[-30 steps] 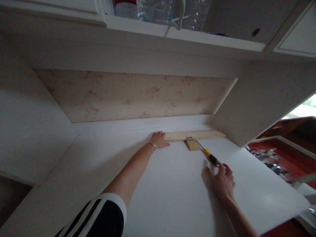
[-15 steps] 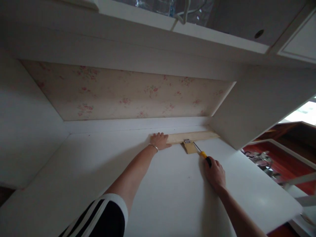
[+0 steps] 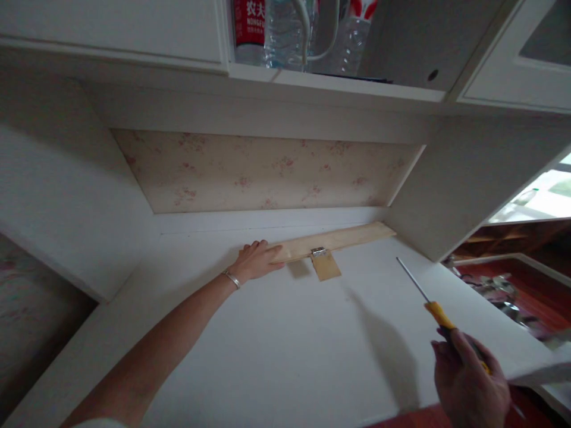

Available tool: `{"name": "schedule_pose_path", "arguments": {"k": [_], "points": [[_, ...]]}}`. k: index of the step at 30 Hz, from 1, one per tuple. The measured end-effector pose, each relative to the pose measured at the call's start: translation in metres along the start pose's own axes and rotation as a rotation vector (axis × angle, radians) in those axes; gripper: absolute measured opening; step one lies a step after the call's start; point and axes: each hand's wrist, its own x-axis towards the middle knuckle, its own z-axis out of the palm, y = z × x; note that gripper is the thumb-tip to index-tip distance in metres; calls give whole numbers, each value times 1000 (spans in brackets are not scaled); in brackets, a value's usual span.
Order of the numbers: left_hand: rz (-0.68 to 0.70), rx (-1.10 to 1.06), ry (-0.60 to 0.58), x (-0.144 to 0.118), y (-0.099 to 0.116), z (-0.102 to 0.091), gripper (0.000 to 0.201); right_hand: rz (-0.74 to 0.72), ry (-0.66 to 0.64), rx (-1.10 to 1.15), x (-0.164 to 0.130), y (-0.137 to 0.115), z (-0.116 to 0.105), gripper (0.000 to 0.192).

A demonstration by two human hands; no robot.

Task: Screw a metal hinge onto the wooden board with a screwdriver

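A long pale wooden strip (image 3: 339,239) lies at the back of a white desk top (image 3: 276,339), with a small wooden flap (image 3: 326,266) joined to it by a metal hinge (image 3: 318,252). My left hand (image 3: 256,260) holds the strip's left end, which is lifted slightly off the desk. My right hand (image 3: 468,380) is raised near the desk's front right, closed on a screwdriver (image 3: 435,307) with a yellow and black handle. Its thin shaft points up and left, away from the hinge.
A floral-papered back panel (image 3: 267,172) and white side walls enclose the desk recess. Above, a shelf holds water bottles (image 3: 285,30). To the right are a red-brown wooden surface (image 3: 513,279) with cluttered items and a bright window.
My right hand has pulled the screwdriver back from the hinge toward the front right and lifted it. My left hand has tilted the strip's left end up and forward. The camera shifted.
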Motion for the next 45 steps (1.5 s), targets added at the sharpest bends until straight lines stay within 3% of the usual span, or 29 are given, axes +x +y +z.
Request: {"name": "schedule_pose_path", "arguments": {"k": [4,11,15,25,31,34,37,41,45], "points": [[-13,53,23,-55,-15,-16,64,123,122,322,-31,-15,15,25],[20,103,8,-120,-43,-20,60,358,91,551,-62,-32,46,10],[52,139,-14,-138,-54,-20,58,505,85,580,-66,-34,54,10],[43,102,-37,-154,-62,5,56,621,0,538,-90,-32,75,14],[60,54,32,-152,-67,24,52,442,-182,378,-97,-29,88,20],[59,4,50,-154,-70,33,51,377,-217,372,-106,-38,103,26],[33,-35,101,-158,-68,39,52,250,-340,323,-113,-48,121,31],[-21,-145,252,-158,-46,38,42,-20,-539,111,-112,-58,147,34],[-84,-514,416,-150,-3,35,34,-226,-615,-50,-108,-70,178,38]]}}
